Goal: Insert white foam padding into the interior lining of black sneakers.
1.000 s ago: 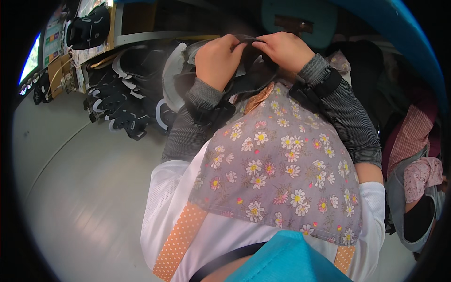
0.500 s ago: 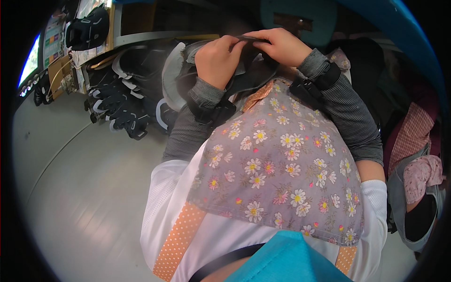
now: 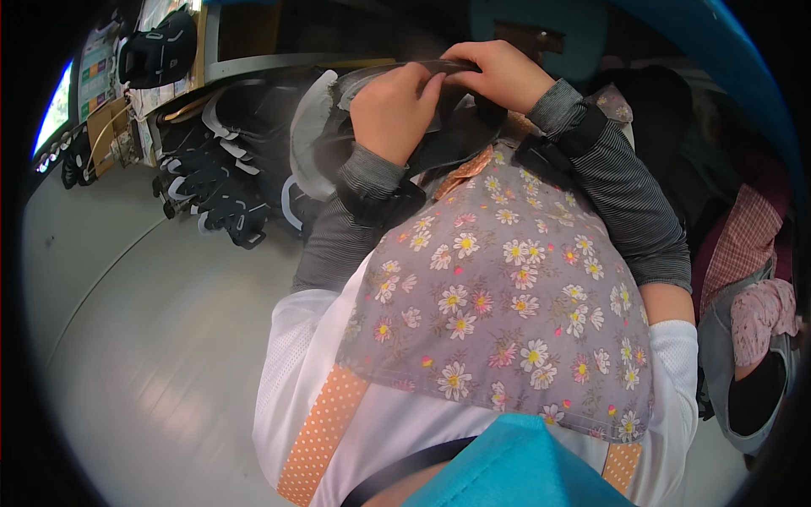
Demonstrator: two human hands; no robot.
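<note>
Both my hands are closed on the edge of a black, flexible shoe-upper piece (image 3: 469, 135), which hangs over my lap. Thumb and fingers of my left hand (image 3: 390, 111) pinch its upper rim. Close by on the right, my right hand (image 3: 505, 74) grips the same rim, thumb toward the left hand. A pale grey, fuzzy-edged padded part (image 3: 314, 139) lies just left of my left hand; I cannot tell whether it belongs to the held piece. The fingertips and the piece's far side are partly hidden.
Several black uppers with white trim (image 3: 224, 198) are heaped at the left. Another black upper (image 3: 160, 52) rests on a shelf at the upper left, near a lit screen (image 3: 52, 114). A teal machine part (image 3: 541, 38) stands ahead. At the right sits another person's pink patterned sleeve (image 3: 760, 317).
My right hand has shifted slightly up and away, still gripping the rim. The left hand has hardly moved, and the black piece has shifted a little between them.
</note>
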